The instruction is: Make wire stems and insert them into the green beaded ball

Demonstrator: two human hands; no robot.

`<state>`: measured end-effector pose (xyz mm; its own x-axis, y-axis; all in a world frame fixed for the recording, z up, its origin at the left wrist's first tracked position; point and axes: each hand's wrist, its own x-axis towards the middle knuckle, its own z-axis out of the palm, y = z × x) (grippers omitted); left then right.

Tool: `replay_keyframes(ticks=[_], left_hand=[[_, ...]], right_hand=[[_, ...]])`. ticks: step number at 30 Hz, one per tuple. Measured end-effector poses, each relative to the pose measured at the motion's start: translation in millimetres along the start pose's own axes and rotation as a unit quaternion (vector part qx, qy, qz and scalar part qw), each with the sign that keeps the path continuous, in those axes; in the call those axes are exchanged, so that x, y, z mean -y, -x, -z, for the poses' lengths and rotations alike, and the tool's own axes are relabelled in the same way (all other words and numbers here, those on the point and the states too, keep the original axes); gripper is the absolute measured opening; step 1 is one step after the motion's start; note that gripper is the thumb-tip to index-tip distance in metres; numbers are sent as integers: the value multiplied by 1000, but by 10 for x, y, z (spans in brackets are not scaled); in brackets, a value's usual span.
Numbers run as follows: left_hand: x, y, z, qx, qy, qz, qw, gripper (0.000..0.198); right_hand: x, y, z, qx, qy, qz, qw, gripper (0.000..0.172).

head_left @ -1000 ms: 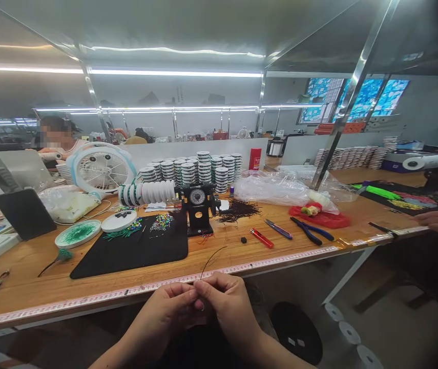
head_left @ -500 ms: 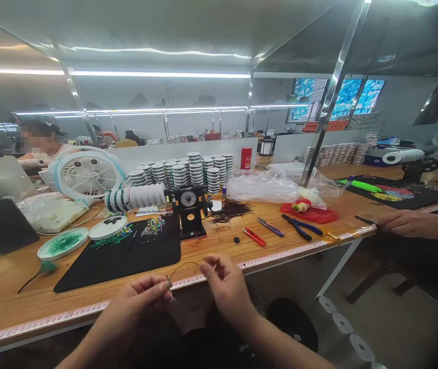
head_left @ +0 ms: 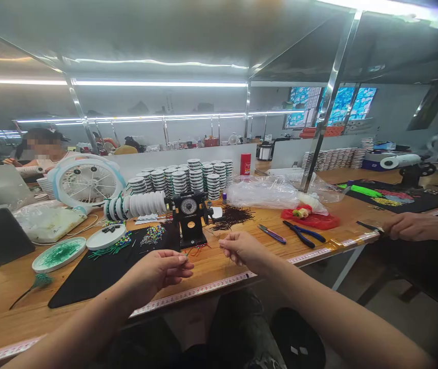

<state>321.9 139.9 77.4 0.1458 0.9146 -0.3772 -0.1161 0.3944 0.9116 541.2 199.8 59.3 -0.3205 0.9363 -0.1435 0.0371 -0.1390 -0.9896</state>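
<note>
My left hand (head_left: 168, 269) is over the table's front edge, thumb and forefinger pinched on the end of a thin cord, with a speck of green at the fingertips. To its right and a little higher, my right hand (head_left: 244, 250) pinches too; a fine dark strand shows below its fingers. The stretch of cord between the hands is too thin to make out. Just behind them stands a black winding device (head_left: 190, 218) with a round dial and a row of white spools (head_left: 142, 205). Red threads (head_left: 199, 249) lie at its foot.
On the black mat (head_left: 99, 277) are loose beads (head_left: 153, 234); white dishes (head_left: 59, 254) stand left. Snips (head_left: 271, 234) and blue-handled pliers (head_left: 303, 234) lie right. Stacked spools (head_left: 193, 177) and a fan (head_left: 88, 182) stand behind. A co-worker's hand (head_left: 411, 225) holds a dark tool at right.
Both hands have moved up and forward over the table, the right one also rightward. The cord that arched between them no longer shows clearly. The red lighter is now hidden by my right hand.
</note>
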Motion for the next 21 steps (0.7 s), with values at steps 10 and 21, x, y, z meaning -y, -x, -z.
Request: replay_keyframes(ticks=[10, 21], left_hand=[[280, -268, -260, 25, 165, 65, 984, 8], [201, -349, -174, 88, 133, 25, 987, 4]], right_hand=[[-414, 610, -572, 37, 212, 216, 953, 17], [-540, 607, -624, 84, 214, 177, 957, 18]])
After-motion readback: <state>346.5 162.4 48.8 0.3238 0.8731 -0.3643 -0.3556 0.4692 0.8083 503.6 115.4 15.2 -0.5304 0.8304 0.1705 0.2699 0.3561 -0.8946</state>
